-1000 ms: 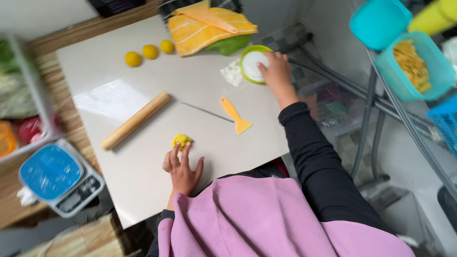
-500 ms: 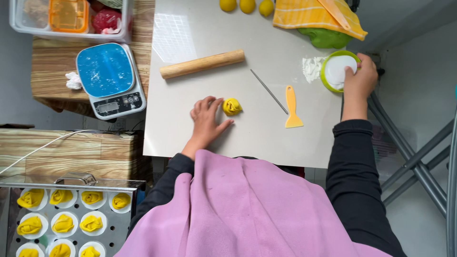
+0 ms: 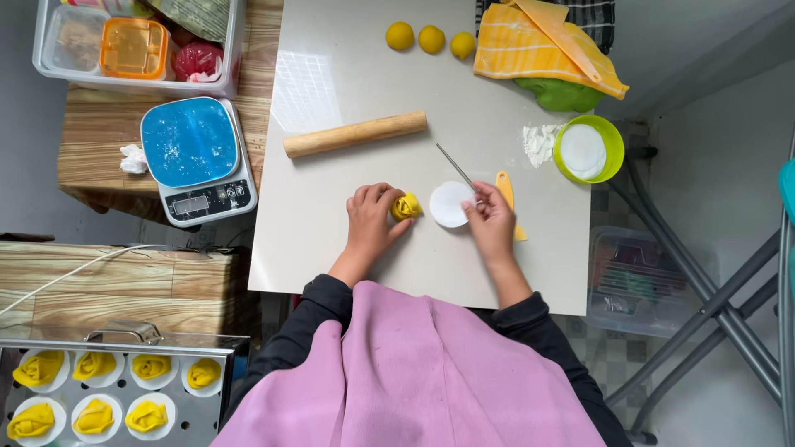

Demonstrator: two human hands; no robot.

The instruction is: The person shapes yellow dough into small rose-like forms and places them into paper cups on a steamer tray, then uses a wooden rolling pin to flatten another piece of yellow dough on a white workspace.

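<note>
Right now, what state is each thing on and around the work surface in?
Left hand: cupped on the shaped yellow dough piece.
Right hand: pinching the white paper round, flat on the board.
Rolling pin: lying idle.
Three dough balls: unshaped, in a row.
Green bowl: upright, holding white rounds.
Scale: nothing on it.
Steamer tray: partly filled with shaped pieces.

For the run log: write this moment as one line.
left hand: on yellow dough piece | right hand: holds white paper round beside it | rolling pin: untouched | surface: white board
</note>
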